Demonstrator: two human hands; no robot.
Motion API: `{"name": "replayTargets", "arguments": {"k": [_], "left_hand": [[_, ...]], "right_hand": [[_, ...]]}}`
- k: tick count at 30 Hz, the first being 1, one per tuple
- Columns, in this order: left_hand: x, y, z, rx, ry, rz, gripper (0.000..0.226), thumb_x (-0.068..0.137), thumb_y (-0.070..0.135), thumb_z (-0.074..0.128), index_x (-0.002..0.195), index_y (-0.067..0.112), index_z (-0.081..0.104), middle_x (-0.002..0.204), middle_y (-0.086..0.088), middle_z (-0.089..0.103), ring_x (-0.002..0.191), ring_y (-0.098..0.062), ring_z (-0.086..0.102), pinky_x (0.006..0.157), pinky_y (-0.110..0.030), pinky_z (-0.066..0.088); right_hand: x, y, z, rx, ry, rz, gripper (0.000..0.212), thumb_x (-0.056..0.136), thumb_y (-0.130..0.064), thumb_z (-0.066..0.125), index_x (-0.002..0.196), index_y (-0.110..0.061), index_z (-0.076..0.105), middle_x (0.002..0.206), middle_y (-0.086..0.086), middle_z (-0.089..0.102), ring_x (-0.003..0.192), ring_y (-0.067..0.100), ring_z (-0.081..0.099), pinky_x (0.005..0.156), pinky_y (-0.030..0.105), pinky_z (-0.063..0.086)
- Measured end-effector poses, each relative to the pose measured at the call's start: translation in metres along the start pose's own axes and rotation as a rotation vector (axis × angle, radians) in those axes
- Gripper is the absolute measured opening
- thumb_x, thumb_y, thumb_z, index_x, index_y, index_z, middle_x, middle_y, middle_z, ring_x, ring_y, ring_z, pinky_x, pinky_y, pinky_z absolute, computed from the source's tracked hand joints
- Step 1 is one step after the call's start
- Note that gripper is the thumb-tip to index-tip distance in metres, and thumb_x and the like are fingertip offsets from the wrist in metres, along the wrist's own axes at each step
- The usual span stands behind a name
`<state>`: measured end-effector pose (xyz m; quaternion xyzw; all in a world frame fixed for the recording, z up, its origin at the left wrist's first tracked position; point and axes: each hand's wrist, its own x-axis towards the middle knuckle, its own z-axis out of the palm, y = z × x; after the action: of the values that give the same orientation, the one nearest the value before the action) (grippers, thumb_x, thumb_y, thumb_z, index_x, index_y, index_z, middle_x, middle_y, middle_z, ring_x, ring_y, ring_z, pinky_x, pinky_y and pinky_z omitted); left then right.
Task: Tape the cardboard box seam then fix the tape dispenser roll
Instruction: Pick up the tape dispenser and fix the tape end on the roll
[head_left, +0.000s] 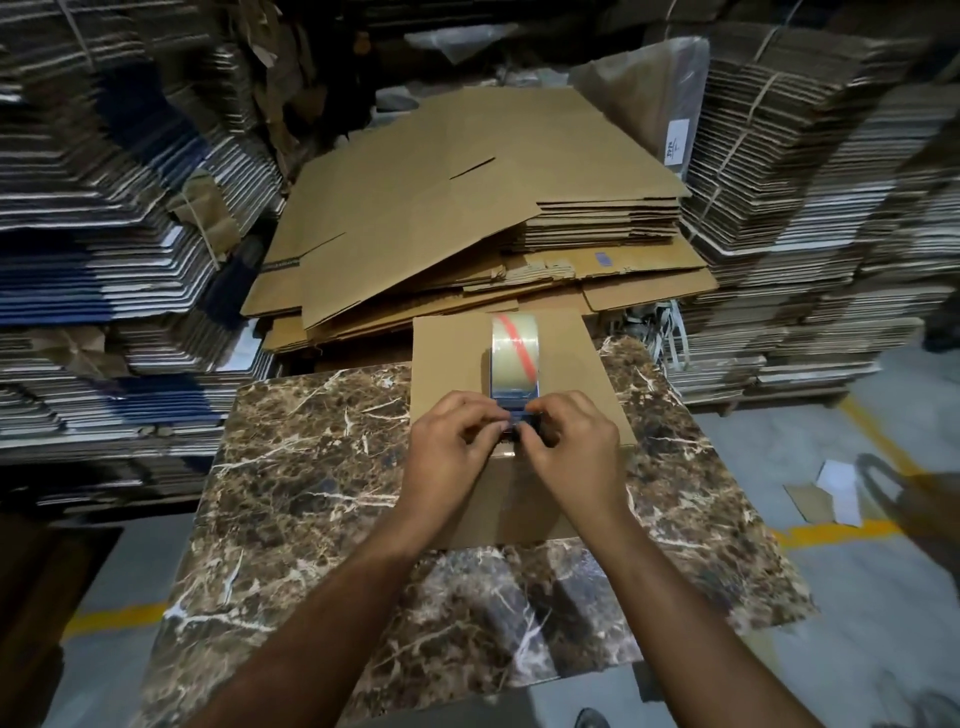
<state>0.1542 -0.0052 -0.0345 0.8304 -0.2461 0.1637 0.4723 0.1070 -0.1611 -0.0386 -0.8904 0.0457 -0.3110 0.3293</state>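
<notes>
Cardboard, plain brown, is forming the closed box (452, 358) that is sitting on the marbled tabletop (311, 493). On its top is standing the tape dispenser (515, 364), its clear roll showing a red stripe. Left hand (451, 451) and right hand (570, 447) are pinching its dark near end.

Dim overhead light, glossy sheen on marble tabletop (291, 467), cardboard stacks (93, 218) around it bowed and blurred, corners darkest.

Both hands' fingertips (498, 415) hide the tape dispenser's (517, 410) front; seam unseen.
</notes>
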Motion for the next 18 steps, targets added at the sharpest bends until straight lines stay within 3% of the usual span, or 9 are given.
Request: {"name": "replayTargets", "arguments": {"k": [3, 8, 11, 15, 18], "left_hand": [[-0.002, 0.001, 0.002, 0.006, 0.052, -0.013, 0.012, 0.083, 0.011, 0.079, 0.093, 0.017, 0.08, 0.094, 0.005, 0.072, 0.087, 0.004, 0.064, 0.08, -0.006, 0.048], [-0.005, 0.002, 0.006, -0.011, 0.108, -0.046, 0.015, 0.082, 0.007, 0.08, 0.095, 0.015, 0.08, 0.095, 0.008, 0.069, 0.088, 0.01, 0.063, 0.08, -0.005, 0.048], [-0.007, 0.003, 0.009, -0.036, 0.123, -0.078, 0.014, 0.081, 0.007, 0.08, 0.093, 0.015, 0.081, 0.097, 0.006, 0.068, 0.091, 0.009, 0.063, 0.08, -0.007, 0.05], [-0.01, 0.008, 0.008, -0.076, 0.12, -0.167, 0.013, 0.082, 0.007, 0.079, 0.09, 0.017, 0.081, 0.107, -0.002, 0.067, 0.101, 0.016, 0.058, 0.077, -0.001, 0.045], [-0.013, 0.012, 0.009, -0.07, 0.112, -0.238, 0.013, 0.083, 0.011, 0.079, 0.089, 0.023, 0.08, 0.116, -0.001, 0.064, 0.101, 0.019, 0.054, 0.078, 0.001, 0.044]], "right_hand": [[-0.003, 0.0, -0.002, -0.004, 0.033, 0.004, 0.012, 0.082, -0.013, 0.078, 0.094, -0.016, 0.077, 0.093, 0.0, 0.075, 0.076, 0.013, 0.07, 0.07, 0.034, 0.061], [-0.002, -0.003, -0.006, -0.009, -0.049, -0.028, 0.033, 0.08, -0.021, 0.083, 0.111, -0.023, 0.074, 0.108, -0.005, 0.072, 0.087, 0.011, 0.071, 0.079, 0.024, 0.059], [0.001, -0.005, -0.003, -0.006, -0.013, -0.039, 0.016, 0.079, -0.017, 0.083, 0.095, -0.019, 0.079, 0.101, -0.003, 0.074, 0.086, 0.009, 0.07, 0.08, 0.01, 0.048], [0.001, -0.001, -0.005, 0.078, -0.032, -0.008, 0.007, 0.08, -0.013, 0.081, 0.087, -0.016, 0.079, 0.109, 0.003, 0.075, 0.092, 0.011, 0.072, 0.081, 0.028, 0.06], [0.001, 0.0, -0.009, 0.084, -0.064, 0.003, 0.008, 0.079, -0.01, 0.082, 0.086, -0.013, 0.08, 0.12, 0.009, 0.073, 0.102, 0.014, 0.072, 0.083, 0.029, 0.061]]}}
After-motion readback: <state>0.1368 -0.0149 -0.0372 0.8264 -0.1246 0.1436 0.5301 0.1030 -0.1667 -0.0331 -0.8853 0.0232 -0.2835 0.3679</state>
